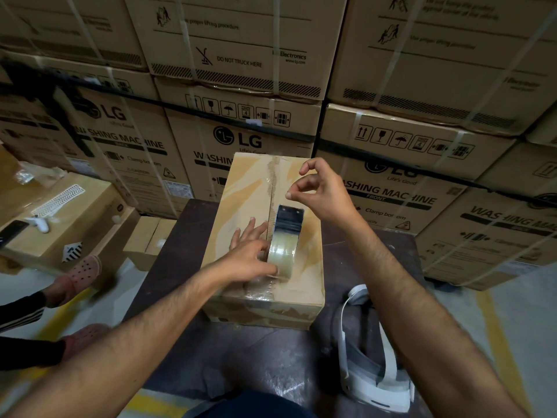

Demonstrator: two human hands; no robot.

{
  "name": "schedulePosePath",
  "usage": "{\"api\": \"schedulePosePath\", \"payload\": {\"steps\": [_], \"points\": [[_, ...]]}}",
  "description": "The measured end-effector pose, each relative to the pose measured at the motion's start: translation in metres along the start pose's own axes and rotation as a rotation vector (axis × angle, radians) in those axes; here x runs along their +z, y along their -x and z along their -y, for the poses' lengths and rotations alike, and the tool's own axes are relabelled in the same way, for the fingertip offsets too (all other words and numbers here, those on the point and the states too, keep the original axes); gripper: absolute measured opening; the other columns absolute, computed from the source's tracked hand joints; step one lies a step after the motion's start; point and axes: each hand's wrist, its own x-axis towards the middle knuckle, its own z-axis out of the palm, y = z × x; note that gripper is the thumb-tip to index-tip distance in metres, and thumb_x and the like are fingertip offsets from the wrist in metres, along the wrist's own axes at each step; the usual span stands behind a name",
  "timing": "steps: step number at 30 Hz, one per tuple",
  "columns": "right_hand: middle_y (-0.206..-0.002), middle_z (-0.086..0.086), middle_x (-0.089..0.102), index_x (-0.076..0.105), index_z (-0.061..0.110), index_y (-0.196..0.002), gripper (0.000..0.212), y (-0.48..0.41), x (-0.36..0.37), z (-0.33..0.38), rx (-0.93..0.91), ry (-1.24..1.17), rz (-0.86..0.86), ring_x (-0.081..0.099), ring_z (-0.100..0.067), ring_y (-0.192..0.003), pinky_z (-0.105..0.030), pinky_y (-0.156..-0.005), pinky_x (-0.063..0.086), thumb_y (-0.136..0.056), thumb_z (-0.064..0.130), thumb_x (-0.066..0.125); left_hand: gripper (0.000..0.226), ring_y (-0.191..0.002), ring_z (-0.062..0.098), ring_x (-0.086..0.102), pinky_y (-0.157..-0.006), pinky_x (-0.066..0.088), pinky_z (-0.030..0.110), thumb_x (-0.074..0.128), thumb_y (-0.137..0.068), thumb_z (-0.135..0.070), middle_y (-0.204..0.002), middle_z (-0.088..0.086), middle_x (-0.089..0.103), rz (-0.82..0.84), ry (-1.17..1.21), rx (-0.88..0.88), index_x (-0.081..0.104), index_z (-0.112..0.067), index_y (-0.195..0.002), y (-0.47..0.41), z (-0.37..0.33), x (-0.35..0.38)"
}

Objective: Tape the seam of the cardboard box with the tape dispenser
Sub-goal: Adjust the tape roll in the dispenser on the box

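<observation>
A brown cardboard box point(241, 188) lies lengthwise on a dark table point(180, 267). Its top seam point(272, 188) runs away from me, with old torn tape along the far part. The tape dispenser point(286, 224), dark-bladed and loaded with a clear roll, stands on the seam near the box's front end. My left hand point(247, 254) grips the roll, thumb on its near side and fingers spread on the box top beside it. My right hand point(325, 194) hovers above the dispenser's blade, fingers curled with the tips apart and nothing visible between them.
Stacked washing-machine cartons point(241, 131) wall off the back and right. A white headset point(370, 372) lies on the table to the box's right. Another carton point(60, 224) with a white controller stands at left. A second person's feet in pink clogs point(81, 273) are at left.
</observation>
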Motion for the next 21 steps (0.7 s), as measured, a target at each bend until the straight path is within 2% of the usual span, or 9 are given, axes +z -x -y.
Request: {"api": "schedulePosePath", "payload": {"steps": [2,4,6,8,9,12,14,18,21], "points": [[-0.087,0.002,0.082,0.051,0.02,-0.111,0.046,-0.001,0.005,0.001,0.014,-0.028,0.007,0.078,-0.015,-0.092,-0.051,-0.101,0.056,-0.085,0.015,0.088,0.031,-0.157,0.008,-0.019,-0.127,-0.015,0.046,0.06,-0.079,-0.066,-0.174,-0.005,0.008,-0.045,0.073,-0.032,0.063,-0.039,-0.093,0.001,-0.005,0.006],[-0.087,0.001,0.082,0.051,0.019,-0.112,0.046,-0.005,0.009,0.002,0.024,-0.027,0.016,0.078,-0.016,-0.091,-0.05,-0.1,0.057,-0.085,0.014,0.088,0.056,-0.158,0.009,-0.016,-0.127,-0.013,0.048,0.053,-0.089,-0.078,-0.172,-0.009,0.016,-0.126,0.097,-0.069,0.068,-0.024,-0.08,0.0,-0.006,0.014],[-0.087,0.0,0.082,0.052,0.018,-0.113,0.046,-0.008,0.011,0.003,0.033,-0.003,0.024,0.078,-0.014,-0.089,-0.046,-0.099,0.058,-0.085,0.014,0.088,0.084,-0.158,0.007,-0.016,-0.127,-0.014,0.049,0.043,-0.083,-0.088,-0.171,-0.015,0.018,-0.154,0.079,-0.079,0.076,-0.012,-0.09,-0.004,-0.003,0.02],[-0.087,0.002,0.082,0.052,0.018,-0.114,0.047,-0.011,0.012,0.003,0.038,0.021,0.024,0.078,-0.013,-0.089,-0.042,-0.097,0.058,-0.085,0.014,0.089,0.107,-0.156,0.004,-0.018,-0.126,-0.016,0.049,0.034,-0.071,-0.102,-0.171,-0.02,0.015,-0.147,0.083,-0.064,0.079,-0.01,-0.101,-0.008,0.002,0.023],[-0.086,0.003,0.082,0.052,0.018,-0.114,0.047,-0.013,0.012,0.003,0.041,0.034,0.026,0.077,-0.012,-0.089,-0.04,-0.095,0.058,-0.085,0.015,0.089,0.11,-0.156,0.003,-0.018,-0.125,-0.017,0.05,0.031,-0.068,-0.105,-0.171,-0.021,0.015,-0.142,0.091,-0.056,0.08,-0.011,-0.1,-0.009,0.006,0.025],[-0.085,0.003,0.082,0.052,0.018,-0.115,0.047,-0.015,0.012,0.003,0.049,0.059,0.026,0.077,-0.01,-0.082,-0.03,-0.086,0.059,-0.085,0.013,0.088,0.101,-0.156,0.002,-0.018,-0.124,-0.018,0.049,0.037,-0.066,-0.104,-0.168,-0.026,0.019,-0.152,0.128,-0.046,0.079,-0.013,-0.083,-0.012,0.009,0.029],[-0.085,0.001,0.081,0.051,0.018,-0.114,0.046,-0.016,0.012,0.004,0.046,0.072,0.023,0.076,-0.01,-0.077,-0.026,-0.08,0.058,-0.086,0.009,0.087,0.098,-0.155,0.001,-0.019,-0.124,-0.019,0.049,0.041,-0.064,-0.104,-0.168,-0.027,0.02,-0.161,0.144,-0.033,0.08,-0.016,-0.083,-0.013,0.008,0.032],[-0.084,-0.001,0.081,0.049,0.018,-0.111,0.043,-0.019,0.012,0.003,0.049,0.069,0.029,0.078,-0.012,-0.074,-0.033,-0.078,0.061,-0.087,0.003,0.082,0.086,-0.153,-0.002,-0.02,-0.123,-0.021,0.047,0.052,-0.069,-0.096,-0.17,-0.021,0.019,-0.13,0.225,-0.009,0.082,-0.02,-0.098,-0.012,0.008,0.031],[-0.083,-0.002,0.082,0.049,0.015,-0.112,0.042,-0.018,0.014,0.003,0.054,0.051,0.03,0.077,-0.013,-0.073,-0.028,-0.077,0.06,-0.088,0.0,0.081,0.067,-0.155,0.002,-0.018,-0.121,-0.022,0.045,0.06,-0.08,-0.08,-0.171,-0.016,0.018,-0.113,0.237,0.005,0.08,-0.025,-0.111,-0.01,0.012,0.031]]}}
